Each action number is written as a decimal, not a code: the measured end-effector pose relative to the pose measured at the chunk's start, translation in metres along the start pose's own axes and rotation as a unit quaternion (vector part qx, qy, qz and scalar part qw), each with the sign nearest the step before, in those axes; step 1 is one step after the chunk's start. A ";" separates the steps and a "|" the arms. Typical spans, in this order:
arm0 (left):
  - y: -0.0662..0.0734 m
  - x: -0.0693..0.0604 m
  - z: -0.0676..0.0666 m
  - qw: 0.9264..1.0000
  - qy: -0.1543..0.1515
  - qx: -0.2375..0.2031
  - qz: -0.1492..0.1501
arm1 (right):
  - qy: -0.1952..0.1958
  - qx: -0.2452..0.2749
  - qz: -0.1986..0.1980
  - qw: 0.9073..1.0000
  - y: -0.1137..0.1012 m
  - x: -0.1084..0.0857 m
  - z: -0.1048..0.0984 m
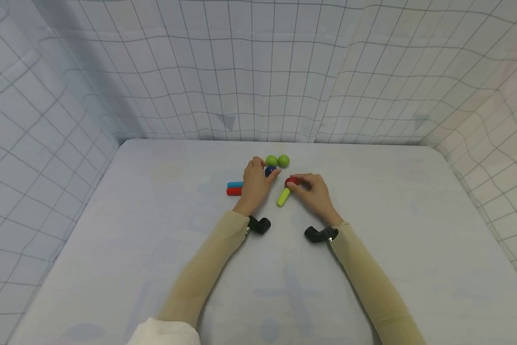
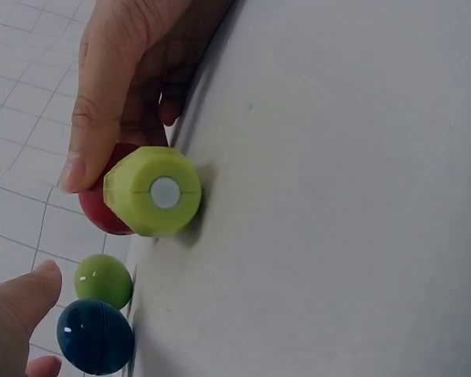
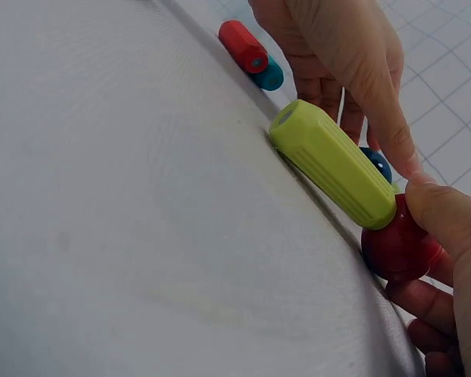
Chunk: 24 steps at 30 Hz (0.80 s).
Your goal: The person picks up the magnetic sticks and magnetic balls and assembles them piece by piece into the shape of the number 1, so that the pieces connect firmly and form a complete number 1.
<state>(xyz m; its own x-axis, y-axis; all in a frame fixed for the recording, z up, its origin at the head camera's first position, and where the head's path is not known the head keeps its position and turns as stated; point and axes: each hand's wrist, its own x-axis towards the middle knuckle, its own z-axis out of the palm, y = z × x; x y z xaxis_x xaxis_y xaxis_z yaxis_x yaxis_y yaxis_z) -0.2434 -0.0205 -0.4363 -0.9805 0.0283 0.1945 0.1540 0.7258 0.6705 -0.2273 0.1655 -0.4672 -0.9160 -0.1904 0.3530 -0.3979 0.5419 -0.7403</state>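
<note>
Yellow-green stick (image 1: 283, 197) ×1: on/just over table (image 1: 370, 191), mid, between hands. Long axis diag.; 1 end pointed twd wearer & slightly L, far end set against red ball (image 1: 291, 182) ×1. Red ball pinched betw. thumb & fingers of R hand (image 1: 317, 194). Dk blue ball (image 1: 270, 170) ×1 framed by thumb & fingers of L hand (image 1: 254, 184), grip loose w/ gap; contact can't be told. Green balls (image 1: 283, 161) ×2, side by side, just beyond dk blue. Blue stick (image 1: 234, 184) ×1, red stick (image 1: 234, 191) ×1: seen parallel, L of L hand, partly hidden.
</note>
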 end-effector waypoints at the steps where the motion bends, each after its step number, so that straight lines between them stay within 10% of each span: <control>1: 0.000 0.001 0.001 1.000 0.000 0.002 -0.002 | 0.001 0.000 0.000 1.000 0.000 0.000 0.000; 24: -0.004 0.002 0.005 1.000 0.003 0.024 -0.011 | -0.004 -0.008 0.015 1.000 0.001 0.000 0.001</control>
<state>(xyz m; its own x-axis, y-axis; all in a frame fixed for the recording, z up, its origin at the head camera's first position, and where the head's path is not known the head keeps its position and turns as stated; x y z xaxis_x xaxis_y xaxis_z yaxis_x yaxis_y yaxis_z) -0.2461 -0.0194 -0.4424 -0.9827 0.0075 0.1851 0.1264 0.7578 0.6402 -0.2278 0.1654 -0.4687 -0.9276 -0.1806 0.3271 -0.3704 0.5596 -0.7414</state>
